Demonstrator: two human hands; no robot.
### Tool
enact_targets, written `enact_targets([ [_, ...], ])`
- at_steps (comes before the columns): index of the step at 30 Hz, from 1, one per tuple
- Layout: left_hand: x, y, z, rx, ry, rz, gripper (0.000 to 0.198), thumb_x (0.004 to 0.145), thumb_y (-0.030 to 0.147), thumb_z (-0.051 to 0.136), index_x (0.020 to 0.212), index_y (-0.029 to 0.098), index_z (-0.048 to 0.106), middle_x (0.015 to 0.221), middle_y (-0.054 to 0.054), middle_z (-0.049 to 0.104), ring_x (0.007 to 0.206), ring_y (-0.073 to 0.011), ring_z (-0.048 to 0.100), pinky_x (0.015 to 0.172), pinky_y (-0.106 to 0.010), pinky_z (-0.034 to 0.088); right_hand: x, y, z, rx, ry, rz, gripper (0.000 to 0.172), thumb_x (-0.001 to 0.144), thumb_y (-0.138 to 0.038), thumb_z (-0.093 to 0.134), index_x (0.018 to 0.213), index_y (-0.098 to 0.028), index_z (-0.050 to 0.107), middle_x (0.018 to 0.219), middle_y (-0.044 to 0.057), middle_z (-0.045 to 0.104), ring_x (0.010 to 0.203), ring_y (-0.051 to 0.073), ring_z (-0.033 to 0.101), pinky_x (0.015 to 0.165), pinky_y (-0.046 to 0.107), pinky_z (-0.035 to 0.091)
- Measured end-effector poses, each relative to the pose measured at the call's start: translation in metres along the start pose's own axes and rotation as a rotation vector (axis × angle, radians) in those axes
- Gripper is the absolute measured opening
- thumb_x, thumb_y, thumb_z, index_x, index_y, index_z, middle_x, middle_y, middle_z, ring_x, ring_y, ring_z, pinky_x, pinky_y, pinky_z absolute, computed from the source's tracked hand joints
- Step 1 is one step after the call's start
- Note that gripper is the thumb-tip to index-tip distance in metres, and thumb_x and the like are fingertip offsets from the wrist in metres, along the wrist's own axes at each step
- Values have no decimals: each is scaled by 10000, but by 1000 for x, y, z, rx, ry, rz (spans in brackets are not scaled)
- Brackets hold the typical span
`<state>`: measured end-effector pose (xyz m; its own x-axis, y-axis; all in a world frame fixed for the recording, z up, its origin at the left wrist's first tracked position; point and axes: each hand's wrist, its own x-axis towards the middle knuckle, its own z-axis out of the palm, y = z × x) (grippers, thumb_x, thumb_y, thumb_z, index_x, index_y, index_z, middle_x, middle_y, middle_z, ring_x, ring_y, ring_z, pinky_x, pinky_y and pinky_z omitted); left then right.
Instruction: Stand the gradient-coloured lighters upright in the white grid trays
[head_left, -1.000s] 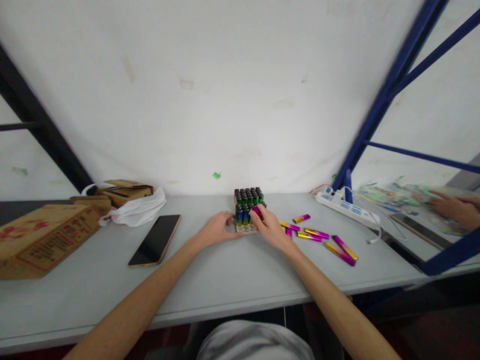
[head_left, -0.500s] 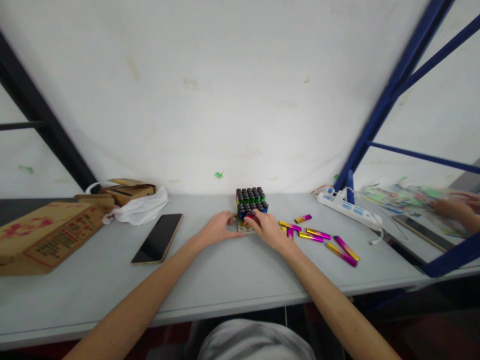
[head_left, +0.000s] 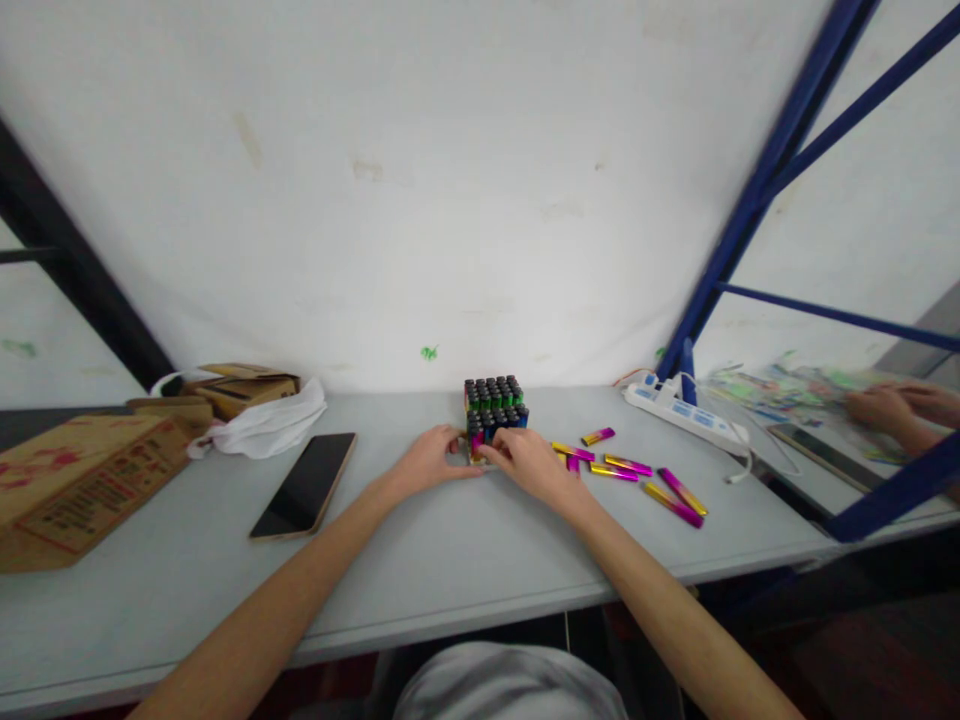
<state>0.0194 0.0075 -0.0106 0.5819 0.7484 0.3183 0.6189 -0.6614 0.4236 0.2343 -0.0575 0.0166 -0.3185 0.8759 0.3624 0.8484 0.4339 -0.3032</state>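
Rows of upright black-capped cylinders [head_left: 493,393], green and blue below the caps, stand in a block on the grey table [head_left: 450,540]. My left hand [head_left: 431,458] is at the block's near left corner, thumb and fingers apart with a gap between them. At the near side, my right hand [head_left: 529,462] has its fingertips together on a small magenta-and-yellow piece [head_left: 478,444] at the front left of the block. Several loose magenta-and-yellow pieces [head_left: 675,505] lie right of my right hand.
A phone [head_left: 304,487], a white plastic bag [head_left: 262,425] and cardboard boxes [head_left: 97,480] are at the left. At the right are a white power strip [head_left: 686,415], a blue metal frame [head_left: 727,250] and another person's hands [head_left: 892,410].
My right hand has lowered the magenta piece into the front left of the block. My left hand stays beside the block. The whole view has shifted slightly.
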Motion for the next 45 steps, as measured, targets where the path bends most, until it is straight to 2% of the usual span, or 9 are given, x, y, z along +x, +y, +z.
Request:
enact_targets([
  [8,1,-3,0,-27,-26,-22,628,648,734,710,926,172,688,847,-48,651,763,-213,578,703,-305,426,-37,96,-63,-92,-85,133,171,887,-250,640,960,-157,764,983,135,729,883,232,652,833,312,455],
  [13,1,-2,-5,-36,-37,-3,612,636,692,746,952,170,705,877,-55,647,832,-232,579,770,-315,438,-52,117,-71,-131,-183,142,159,846,-249,657,905,-161,776,973,144,725,922,260,649,855,327,470],
  [17,0,-2,-9,-49,-55,9,606,650,673,744,996,176,713,901,-49,645,868,-238,579,802,-319,443,-52,114,-71,-7,-94,137,143,832,-270,658,887,-162,734,910,114,720,852,236,640,794,326,472],
  [23,0,-5,-7,-37,-49,13,613,671,672,737,1012,163,708,919,-63,653,866,-242,592,799,-325,443,-38,101,-68,521,196,238,362,872,-514,611,961,-172,686,774,39,687,681,179,602,666,304,478],
  [27,0,-5,-7,-40,-49,-1,604,668,660,747,1015,169,706,906,-57,658,853,-236,595,788,-321,447,-11,74,-58,937,422,295,398,822,-588,655,891,-196,646,844,32,677,807,179,621,723,292,510],
  [32,-1,-4,-5,7,-56,14,589,713,650,719,1018,147,691,907,-69,650,849,-236,596,792,-327,456,16,34,-46,1481,294,214,400,799,-588,707,934,-251,538,888,14,708,853,193,686,806,355,543],
  [37,-3,-3,-4,27,-33,63,575,750,655,688,1011,143,679,919,-79,642,858,-244,597,804,-340,459,17,18,-26,1511,200,174,380,817,-559,709,962,-250,540,717,-56,569,597,106,570,633,258,507],
  [40,-3,0,-3,41,-27,68,525,773,622,679,989,143,675,906,-82,637,857,-245,596,807,-343,459,12,18,-16,1473,147,205,378,831,-572,681,913,-239,521,657,-85,438,465,55,351,446,183,319],
  [45,0,3,-2,55,-27,33,479,776,581,674,971,144,663,888,-82,632,841,-243,593,786,-338,467,8,18,-7,1170,180,302,453,862,-636,557,719,-220,445,544,-88,316,449,74,238,419,223,192],
])
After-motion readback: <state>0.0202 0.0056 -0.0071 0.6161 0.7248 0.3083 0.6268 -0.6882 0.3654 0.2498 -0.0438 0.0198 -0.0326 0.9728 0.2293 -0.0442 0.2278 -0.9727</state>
